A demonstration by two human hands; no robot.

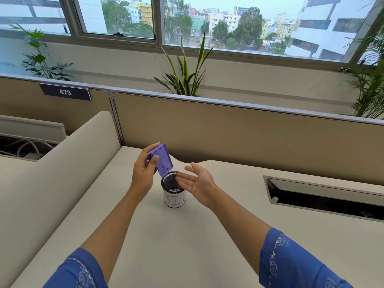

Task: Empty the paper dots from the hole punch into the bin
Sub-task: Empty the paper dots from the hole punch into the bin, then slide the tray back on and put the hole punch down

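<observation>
A purple hole punch [163, 161] is held tilted, its lower end just over the far left rim of the bin. My left hand [143, 173] grips it from the left, thumb across its flat underside. The bin [175, 196] is a small black mesh cup with a white paper label, standing on the desk; white paper dots lie inside it. My right hand [197, 181] is open, palm up, fingers spread over the bin's right rim, holding nothing.
The cream desk [187, 246] has a curved cream divider [62, 173] on the left and an open cable tray slot [324, 196] on the right. A beige partition [228, 132] runs behind the desk, with plants and windows beyond.
</observation>
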